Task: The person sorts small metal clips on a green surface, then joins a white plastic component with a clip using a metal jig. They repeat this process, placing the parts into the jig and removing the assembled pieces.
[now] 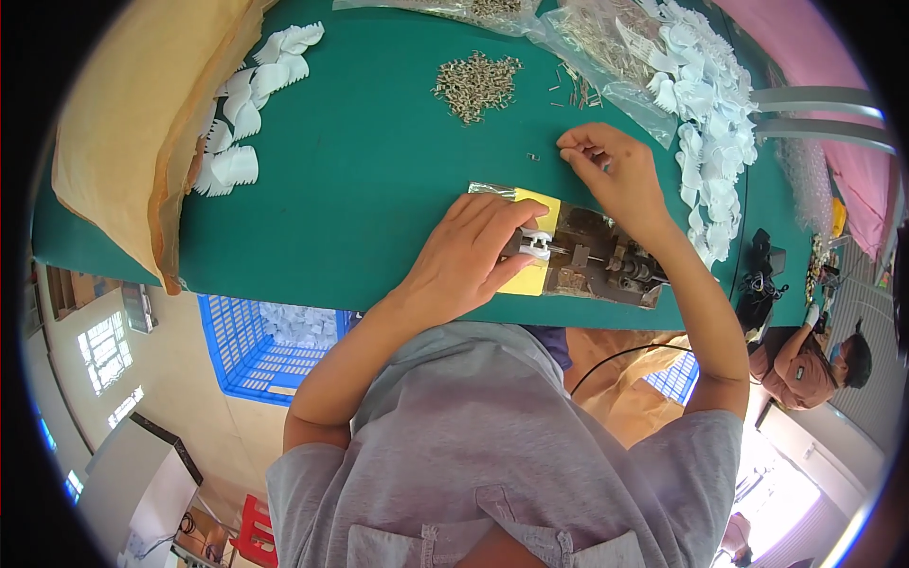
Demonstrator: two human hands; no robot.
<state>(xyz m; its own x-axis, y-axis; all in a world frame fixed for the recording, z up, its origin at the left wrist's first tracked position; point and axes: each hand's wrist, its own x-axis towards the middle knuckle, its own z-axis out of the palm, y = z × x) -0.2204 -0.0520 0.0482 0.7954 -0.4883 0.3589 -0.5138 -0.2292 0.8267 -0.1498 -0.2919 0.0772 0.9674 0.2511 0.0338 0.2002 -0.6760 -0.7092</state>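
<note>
My left hand (478,244) rests on a small metal bench jig (592,251) with a yellow plate (523,282). Its thumb and forefinger grip a white plastic claw-clip part (537,243) against the jig. Much of that part is hidden under the fingers. Beyond the jig's right half, my right hand (611,166) hovers over the green table, fingertips pinched together. Whatever the pinch holds, if anything, is too small to make out. A tiny bent metal piece (533,157) lies just left of those fingertips.
Small metal springs (476,85) form a pile at the back, with loose pins (579,90) beside it. White toothed clip halves (710,114) heap up at right; more (232,168) lie left beside a brown paper sack (123,133). A blue crate (227,355) stands below the table edge.
</note>
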